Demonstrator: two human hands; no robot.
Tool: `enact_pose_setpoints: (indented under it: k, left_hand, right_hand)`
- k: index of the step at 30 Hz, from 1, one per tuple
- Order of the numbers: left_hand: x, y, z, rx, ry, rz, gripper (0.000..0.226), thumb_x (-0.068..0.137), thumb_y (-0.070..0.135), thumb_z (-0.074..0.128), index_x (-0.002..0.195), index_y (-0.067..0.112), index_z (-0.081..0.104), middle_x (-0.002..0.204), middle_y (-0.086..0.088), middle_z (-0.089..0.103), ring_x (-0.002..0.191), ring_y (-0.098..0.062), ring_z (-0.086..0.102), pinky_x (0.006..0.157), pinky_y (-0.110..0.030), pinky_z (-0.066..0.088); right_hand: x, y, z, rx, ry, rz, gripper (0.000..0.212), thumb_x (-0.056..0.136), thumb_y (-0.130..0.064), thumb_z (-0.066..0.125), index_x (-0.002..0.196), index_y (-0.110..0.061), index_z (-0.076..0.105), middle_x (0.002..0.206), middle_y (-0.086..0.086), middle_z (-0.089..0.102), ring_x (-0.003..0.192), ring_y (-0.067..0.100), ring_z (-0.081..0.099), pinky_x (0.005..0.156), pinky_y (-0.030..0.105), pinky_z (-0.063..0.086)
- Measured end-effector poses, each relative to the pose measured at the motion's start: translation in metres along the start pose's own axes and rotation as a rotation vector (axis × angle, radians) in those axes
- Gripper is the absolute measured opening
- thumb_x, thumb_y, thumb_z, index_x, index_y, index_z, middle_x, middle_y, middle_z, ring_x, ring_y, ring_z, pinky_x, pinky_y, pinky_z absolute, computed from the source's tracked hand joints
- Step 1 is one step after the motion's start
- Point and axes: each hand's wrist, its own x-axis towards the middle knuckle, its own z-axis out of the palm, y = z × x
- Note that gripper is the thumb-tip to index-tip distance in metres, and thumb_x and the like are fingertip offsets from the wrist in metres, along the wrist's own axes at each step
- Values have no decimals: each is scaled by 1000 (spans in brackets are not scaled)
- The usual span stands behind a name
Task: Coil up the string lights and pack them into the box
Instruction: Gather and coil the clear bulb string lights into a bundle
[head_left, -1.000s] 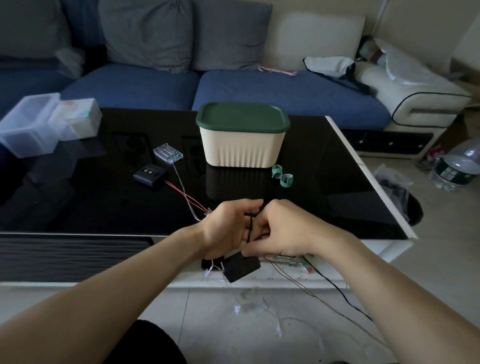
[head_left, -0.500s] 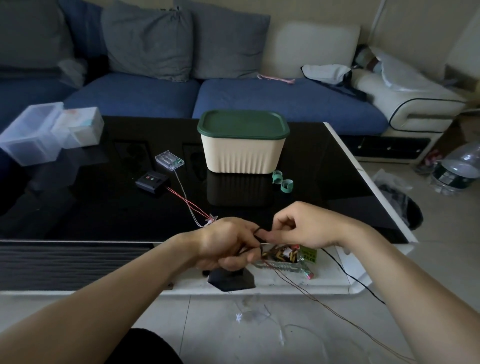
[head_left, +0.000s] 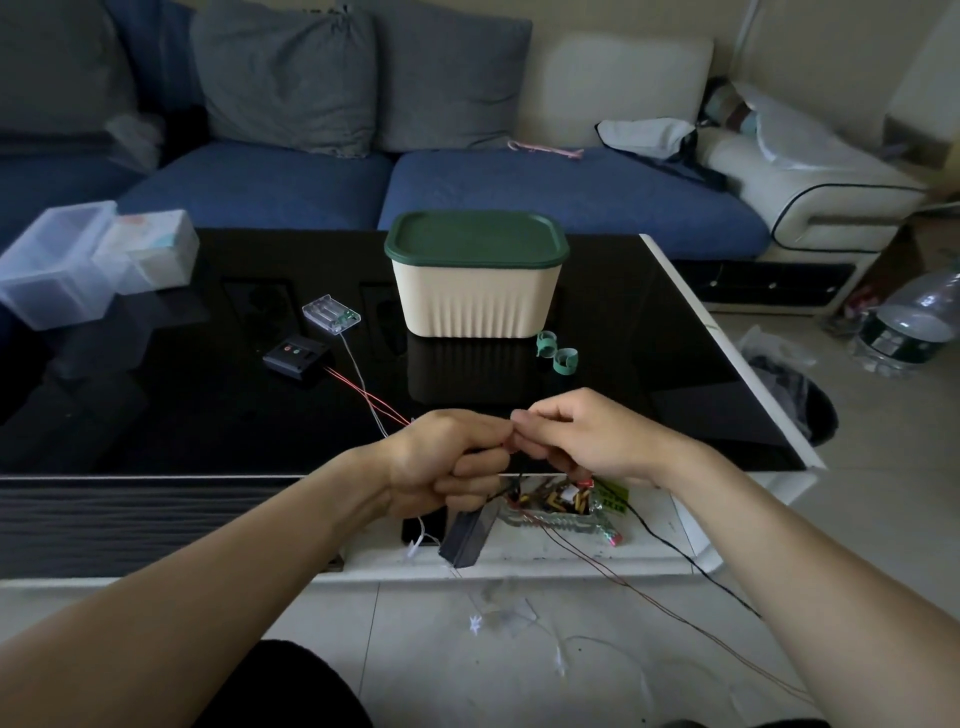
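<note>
both hands, left hand (head_left: 447, 462) and right hand (head_left: 582, 436), pinching the thin black wire (head_left: 670, 540) near the table edge; green label (head_left: 613, 498) unreadable

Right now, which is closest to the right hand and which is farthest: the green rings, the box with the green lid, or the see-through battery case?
From the right hand:
1. Green rings, just beyond it on the table.
2. Box with the green lid, farther back, mid-table.
3. See-through battery case, far off to the left.
</note>
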Motion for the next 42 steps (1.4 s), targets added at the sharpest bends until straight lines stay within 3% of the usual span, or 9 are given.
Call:
enact_pose_setpoints:
  k: [5, 8, 15, 22, 27, 32, 35, 40, 42]
  left_hand:
    - [-1, 2, 1, -92, 20, -40, 25, 95, 27, 40, 80, 11, 52, 44, 8, 24, 33, -6, 17, 43, -25, 7]
    - [0, 2, -1, -181, 33, -72, 30, 96, 26, 36, 70, 16, 46, 46, 8, 23, 34, -6, 18, 41, -23, 9]
    - [-2, 1, 2, -116, -29, -9, 26, 100, 24, 36, 79, 15, 48, 55, 1, 33, 48, -13, 33, 50, -25, 35]
    - [-2, 5, 2, -209, -20, 143, 24, 98, 23, 40, 87, 9, 57, 41, 7, 24, 33, -6, 20, 39, -22, 18]
    - [-1, 7, -5, -350, 103, 226, 29, 104, 20, 31, 81, 15, 49, 42, 8, 25, 30, -7, 19, 36, -22, 11]
    - [-2, 16, -12, -433, 377, 430, 32, 106, 17, 26, 79, 17, 44, 47, 7, 29, 31, -6, 21, 33, -20, 20]
    - [-4, 22, -16, -505, 494, 511, 32, 107, 20, 25, 81, 18, 44, 49, 7, 32, 33, -7, 23, 35, -21, 24]
    - [-1, 25, -15, -451, 627, 542, 25, 108, 18, 26, 109, 8, 49, 57, 2, 48, 36, -10, 36, 38, -19, 27]
    - [-2, 26, -11, -409, 630, 540, 19, 108, 14, 29, 113, 7, 46, 63, -2, 56, 38, -14, 46, 39, -20, 34]
  right_hand:
    - [0, 0, 1, 169, -31, 67, 34, 98, -42, 58, 78, -18, 71, 67, -5, 57, 58, 6, 47, 46, 18, 36]
    - [-1, -1, 2, 187, -33, 106, 36, 100, -38, 57, 78, -11, 64, 59, -7, 55, 53, 4, 49, 46, 18, 37]
    - [6, 4, 11, 149, 191, -35, 40, 103, -37, 52, 81, -8, 70, 67, -2, 64, 55, 9, 50, 51, 19, 39]
    - [13, 7, 12, -6, 326, -226, 36, 101, -40, 54, 71, -23, 66, 58, -7, 59, 52, 0, 50, 58, 15, 39]
    - [11, 19, 3, -125, 231, -128, 38, 103, -43, 49, 84, -19, 72, 58, -6, 58, 52, 3, 50, 56, 20, 40]
    - [3, 33, -11, -145, 40, 119, 39, 102, -45, 50, 90, -19, 77, 58, -8, 58, 54, 9, 50, 61, 29, 42]
    - [1, 34, -13, -168, 37, 184, 39, 101, -45, 52, 89, -19, 78, 60, -4, 59, 52, 7, 49, 64, 29, 44]
    - [2, 21, -5, -256, 14, 142, 37, 100, -48, 54, 83, -27, 79, 57, 3, 55, 51, 14, 48, 79, 44, 56]
    - [1, 10, 3, -315, -13, 108, 36, 98, -51, 55, 83, -29, 79, 60, 3, 64, 55, 18, 50, 69, 43, 54]
